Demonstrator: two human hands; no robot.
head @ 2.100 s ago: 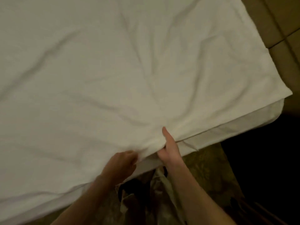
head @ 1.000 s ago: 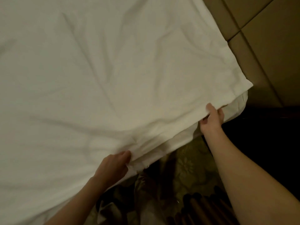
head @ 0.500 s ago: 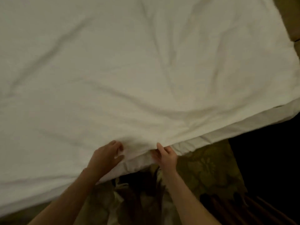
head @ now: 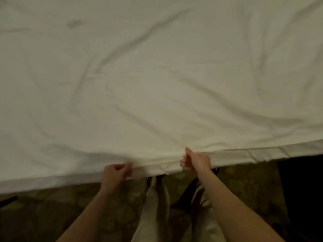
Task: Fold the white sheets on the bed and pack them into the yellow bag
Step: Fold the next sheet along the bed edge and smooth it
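Note:
A large white sheet lies spread and wrinkled over the bed, filling most of the view. Its near edge runs across the lower part of the frame, with a second white layer showing under it at the right. My left hand pinches that near edge with curled fingers. My right hand grips the same edge a little further right, thumb on top. The yellow bag is out of sight.
Patterned carpet lies below the bed edge. My light trousers and feet stand right against the bed. A dark area fills the lower right corner.
My right hand went out to the sheet's right corner, then came back beside the left. Both hands now sit further apart on the near edge, and the view has shifted along the bed.

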